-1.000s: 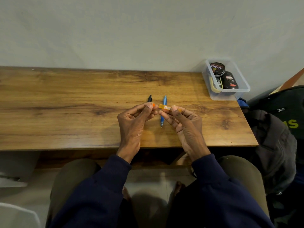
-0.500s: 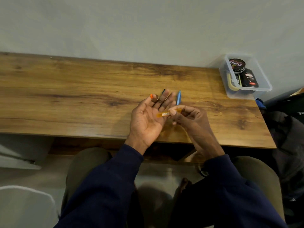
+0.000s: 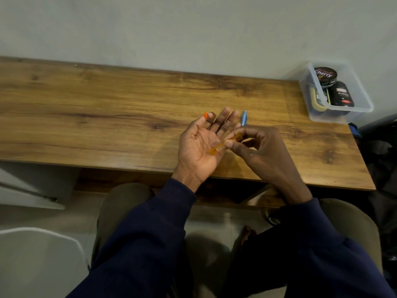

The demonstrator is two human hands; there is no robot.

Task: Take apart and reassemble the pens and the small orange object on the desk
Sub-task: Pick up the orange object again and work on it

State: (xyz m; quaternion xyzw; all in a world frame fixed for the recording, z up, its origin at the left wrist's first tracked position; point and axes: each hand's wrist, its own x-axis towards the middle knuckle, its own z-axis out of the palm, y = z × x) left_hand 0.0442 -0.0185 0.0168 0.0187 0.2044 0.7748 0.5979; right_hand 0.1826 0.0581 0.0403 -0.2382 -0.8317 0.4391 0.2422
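Desk (image 3: 107,117) bears "Cherry" tin (image 3: 324,75); left fingers (image 3: 211,118) pinch orange cap (image 3: 205,115), right fingers (image 3: 237,132) orange tube (image 3: 217,149).

Bench (image 3: 107,117): wood-grain top, smooth, low satin sheen. Orange tube (image 3: 217,149): translucent plastic with a small paper-looking label. Orange cap (image 3: 205,115): opaque plastic. Blue pen (image 3: 243,118): smooth plastic. Tub (image 3: 363,104): clear plastic, slightly cloudy. Sleeves (image 3: 150,233): dark matt cloth.

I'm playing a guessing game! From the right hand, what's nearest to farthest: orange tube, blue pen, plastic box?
1. Orange tube: pinched in the right hand itself.
2. Blue pen: on the desk, just beyond its fingers.
3. Plastic box: at the desk's far right corner.
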